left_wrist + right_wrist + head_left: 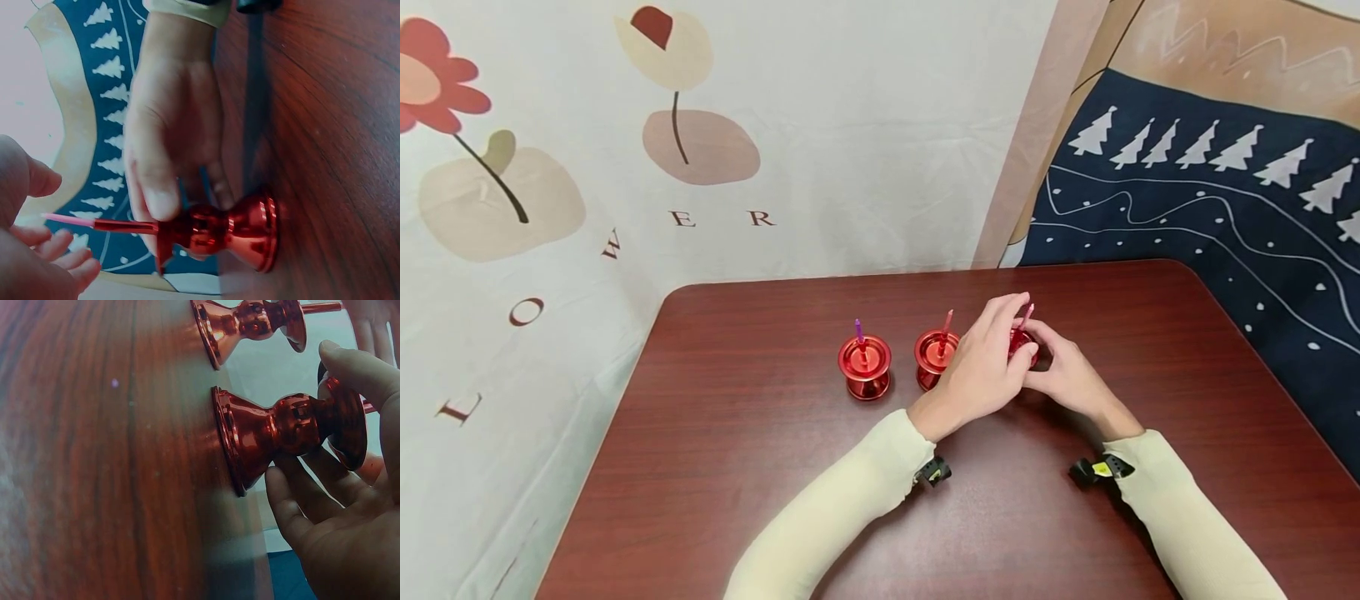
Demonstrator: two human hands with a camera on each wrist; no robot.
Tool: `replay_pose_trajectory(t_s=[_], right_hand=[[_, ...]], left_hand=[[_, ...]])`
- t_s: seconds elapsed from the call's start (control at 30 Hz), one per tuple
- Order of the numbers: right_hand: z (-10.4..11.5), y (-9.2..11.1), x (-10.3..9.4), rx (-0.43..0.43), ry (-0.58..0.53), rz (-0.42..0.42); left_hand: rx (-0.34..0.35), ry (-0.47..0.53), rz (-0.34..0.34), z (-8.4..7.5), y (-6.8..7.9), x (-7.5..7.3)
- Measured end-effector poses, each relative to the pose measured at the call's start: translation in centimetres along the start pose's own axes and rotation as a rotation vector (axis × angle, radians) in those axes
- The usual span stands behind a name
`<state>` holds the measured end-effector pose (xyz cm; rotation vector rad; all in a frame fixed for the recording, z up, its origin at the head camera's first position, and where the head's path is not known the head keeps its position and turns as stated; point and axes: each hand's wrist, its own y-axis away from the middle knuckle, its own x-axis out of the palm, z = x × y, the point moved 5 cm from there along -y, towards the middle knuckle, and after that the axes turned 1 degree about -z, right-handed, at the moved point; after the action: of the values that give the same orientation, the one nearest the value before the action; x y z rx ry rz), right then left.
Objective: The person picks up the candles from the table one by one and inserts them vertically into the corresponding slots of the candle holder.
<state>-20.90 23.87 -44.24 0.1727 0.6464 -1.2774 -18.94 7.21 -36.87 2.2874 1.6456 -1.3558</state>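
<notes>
Three shiny red metal candle holders stand in a row on the table. My right hand (1067,375) grips the rightmost candle holder (250,232) near its dish, thumb on one side and fingers on the other; its base rests on the wood. A thin pink candle (70,219) stands upright in it. Around the candle's tip, my left hand (977,375) hovers with loosely bent fingers, and the left wrist view shows a gap between them and the candle. The middle candle holder (929,367), partly behind my left hand, carries a reddish candle (948,322).
Left of the middle one stands another candle holder (867,375) with a purple candle (859,331). The dark reddish wooden table (737,433) meets a pale printed cloth (865,167) at the back and a navy cloth with white trees (1165,200) at the right.
</notes>
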Motion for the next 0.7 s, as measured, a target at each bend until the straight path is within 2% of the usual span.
replay_pose_trajectory(t_s=[0.07, 0.17, 0.33, 0.4, 0.47, 0.6, 0.7], right_hand=[[-0.1, 0.1, 0.0, 0.005, -0.006, 0.0], [-0.1, 0.1, 0.0, 0.006, -0.023, -0.002], [-0.1, 0.1, 0.1, 0.08, -0.039, 0.005], [-0.1, 0.0, 0.1, 0.096, -0.042, 0.008], [0.0, -0.1, 0.2, 0.076, -0.057, 0.008], [0.1, -0.2, 0.2, 0.049, -0.06, 0.015], [0.2, -0.3, 0.0, 0.042, -0.052, 0.024]], left_hand=[[-0.006, 0.011, -0.001, -0.5, 0.3, -0.3], [0.026, 0.022, 0.003, -1.5, 1.1, -1.1], [0.184, 0.042, -0.01, -3.9, 3.5, -3.5], [0.252, 0.038, -0.041, -4.6, 4.6, -4.9], [0.311, 0.032, -0.087, -4.9, 5.7, -6.5], [0.373, 0.016, -0.215, -3.9, 7.5, -9.9], [0.348, 0.002, -0.283, -1.9, 8.6, -12.5]])
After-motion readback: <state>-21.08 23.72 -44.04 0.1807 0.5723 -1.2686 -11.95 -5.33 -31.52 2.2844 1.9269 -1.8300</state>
